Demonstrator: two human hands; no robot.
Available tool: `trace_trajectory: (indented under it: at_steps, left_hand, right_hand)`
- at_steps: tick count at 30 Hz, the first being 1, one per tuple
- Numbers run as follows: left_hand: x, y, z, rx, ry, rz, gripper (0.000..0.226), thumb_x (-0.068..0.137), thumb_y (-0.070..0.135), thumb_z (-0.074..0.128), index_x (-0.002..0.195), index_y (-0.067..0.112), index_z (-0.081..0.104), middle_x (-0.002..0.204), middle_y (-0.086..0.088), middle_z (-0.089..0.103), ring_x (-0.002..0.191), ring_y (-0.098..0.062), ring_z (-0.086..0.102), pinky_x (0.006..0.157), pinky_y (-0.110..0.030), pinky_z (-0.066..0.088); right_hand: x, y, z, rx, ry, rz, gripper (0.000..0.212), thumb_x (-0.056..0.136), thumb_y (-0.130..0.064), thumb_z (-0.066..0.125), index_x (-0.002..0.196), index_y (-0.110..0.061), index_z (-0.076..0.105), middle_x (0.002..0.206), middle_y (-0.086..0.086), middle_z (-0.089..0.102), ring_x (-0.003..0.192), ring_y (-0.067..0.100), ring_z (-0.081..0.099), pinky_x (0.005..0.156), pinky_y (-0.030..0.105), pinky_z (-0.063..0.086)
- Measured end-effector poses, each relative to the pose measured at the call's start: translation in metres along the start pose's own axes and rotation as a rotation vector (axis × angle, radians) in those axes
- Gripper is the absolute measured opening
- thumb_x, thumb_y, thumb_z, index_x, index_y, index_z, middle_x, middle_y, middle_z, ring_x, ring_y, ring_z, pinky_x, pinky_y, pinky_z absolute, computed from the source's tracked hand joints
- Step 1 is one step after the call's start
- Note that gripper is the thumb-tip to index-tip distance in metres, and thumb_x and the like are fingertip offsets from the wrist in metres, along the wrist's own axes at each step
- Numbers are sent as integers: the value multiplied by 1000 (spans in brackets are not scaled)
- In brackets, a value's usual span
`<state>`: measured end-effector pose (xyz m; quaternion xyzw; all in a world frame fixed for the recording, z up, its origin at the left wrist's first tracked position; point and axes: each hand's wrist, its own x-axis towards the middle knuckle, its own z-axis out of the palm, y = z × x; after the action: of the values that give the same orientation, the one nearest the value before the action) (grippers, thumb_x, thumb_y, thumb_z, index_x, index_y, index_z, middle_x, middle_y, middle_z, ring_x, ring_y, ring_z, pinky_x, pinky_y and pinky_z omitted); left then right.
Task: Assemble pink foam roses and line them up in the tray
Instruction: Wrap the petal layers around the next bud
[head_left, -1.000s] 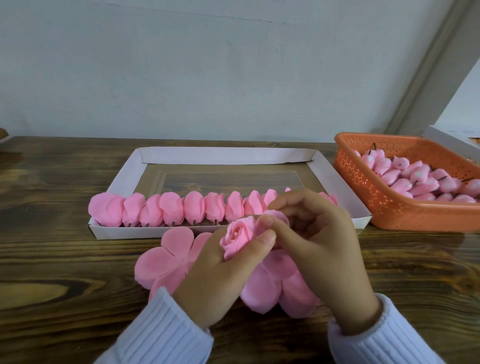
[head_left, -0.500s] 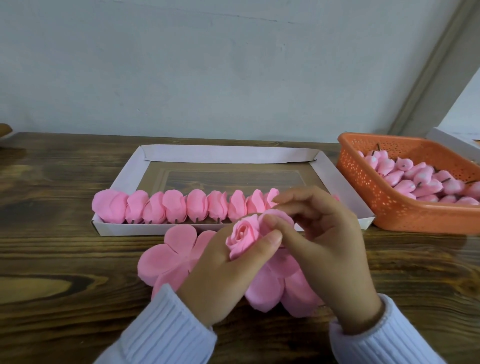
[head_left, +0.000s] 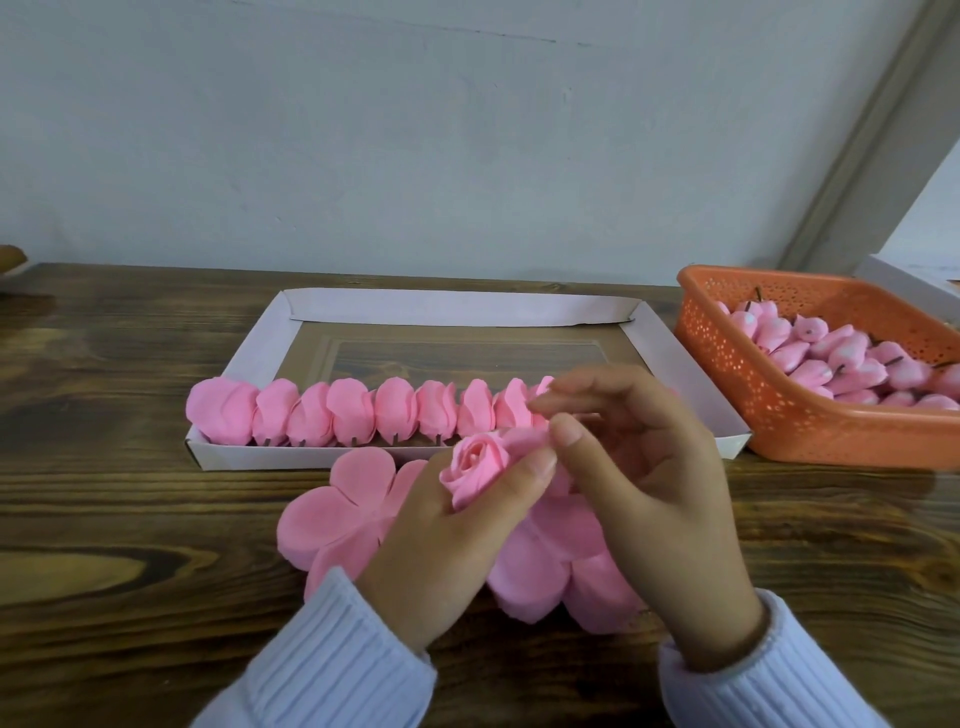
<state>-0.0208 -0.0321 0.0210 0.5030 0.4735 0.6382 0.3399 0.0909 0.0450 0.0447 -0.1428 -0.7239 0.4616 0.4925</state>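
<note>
The left hand (head_left: 447, 540) holds a small pink foam rose (head_left: 475, 462) low over the near part of the dark, strongly grained wooden counter (head_left: 104, 519). Its grip is closed round the lower half of the bloom, with the thumb laid across the front, and the tightly spiralled centre faces up. The right hand (head_left: 660, 499) meets it from the right. Its grip is narrow, thumb and forefinger pinching a soft outer petal at the bloom's right edge while the other fingers arch loosely above.

Under both hands, flat pink foam petal sheets (head_left: 337, 514) lie on the wood, each cut into rounded, matte lobes.

Just behind them is a shallow white cardboard tray (head_left: 457, 306) with folded walls and a clear window in its floor. Along its near wall a row of finished roses (head_left: 353, 418) stands side by side, touching, their smooth cupped petals facing the camera; the right end of the row is hidden behind the right hand.

To the right of the tray sits an orange perforated plastic basket (head_left: 779, 410), heaped with pointed pink foam buds (head_left: 841, 358), some showing thin dark stems.

Pale ribbed knit sleeves (head_left: 332, 660) cover both wrists.
</note>
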Motion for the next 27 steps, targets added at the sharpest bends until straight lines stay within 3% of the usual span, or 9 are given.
trace_trajectory:
  at_steps: [2, 5, 8, 12, 16, 19, 21, 23, 27]
  left_hand:
    - [0, -3, 1, -7, 99, -37, 20, 84, 53, 61, 84, 37, 74, 74, 5, 71, 75, -6, 68, 69, -18, 54]
    - [1, -7, 1, -181, 192, -97, 40, 78, 58, 61, 91, 23, 73, 91, -13, 73, 93, -29, 70, 80, -50, 57]
    - [4, -4, -2, -427, 171, -127, 45, 71, 61, 73, 77, 16, 66, 96, -18, 64, 106, -40, 62, 93, -70, 43]
    - [4, 4, 1, -572, 70, -99, 40, 62, 61, 78, 73, 23, 70, 89, -6, 71, 94, -26, 69, 83, -48, 55]
    - [2, 5, 5, -613, 92, -122, 51, 59, 54, 83, 77, 10, 63, 96, -28, 60, 99, -45, 60, 92, -70, 38]
    - [2, 5, 4, -576, 97, -142, 55, 55, 51, 87, 84, 9, 65, 104, -33, 60, 103, -47, 61, 92, -61, 44]
    - [1, 4, 1, -519, 56, -122, 39, 59, 38, 88, 85, 13, 71, 102, -29, 66, 101, -44, 65, 88, -55, 52]
    - [1, 2, -2, -474, 33, -90, 23, 68, 26, 76, 88, 15, 74, 101, -29, 67, 101, -43, 65, 88, -52, 53]
    - [3, 2, -7, -325, -18, 12, 25, 72, 25, 71, 96, 20, 76, 110, -13, 70, 113, -31, 63, 95, -50, 50]
  right_hand:
    - [1, 0, 1, 9, -16, 31, 22, 84, -28, 59, 102, -16, 62, 99, -4, 70, 95, 12, 66, 80, 24, 51]
    - [-1, 1, 4, 27, -91, 85, 28, 82, -31, 60, 106, -16, 60, 102, -6, 66, 99, 10, 64, 83, 21, 48]
    - [-5, 3, 8, -40, -144, 72, 36, 78, -30, 66, 110, -19, 56, 106, -9, 64, 106, 14, 61, 91, 24, 46]
    - [-8, 7, 12, -15, -192, 148, 45, 72, -22, 79, 109, -15, 54, 104, -4, 68, 102, 15, 64, 89, 30, 49]
    - [-9, 8, 13, 147, -200, 254, 47, 70, -12, 78, 108, -10, 52, 100, 6, 73, 95, 20, 70, 81, 36, 55]
    - [-9, 9, 14, 255, -181, 278, 45, 70, -5, 76, 107, -7, 52, 101, 9, 74, 95, 22, 70, 80, 34, 56]
    - [-8, 9, 13, 303, -186, 304, 43, 71, -5, 75, 107, -8, 53, 99, 9, 74, 95, 20, 70, 77, 29, 55]
    - [-6, 8, 10, 378, -230, 340, 44, 73, -2, 74, 111, -4, 52, 97, 9, 73, 93, 19, 69, 75, 26, 55]
    - [-2, 5, 5, 499, -353, 365, 50, 74, 0, 66, 121, 5, 49, 104, 8, 69, 99, 19, 66, 82, 25, 53]
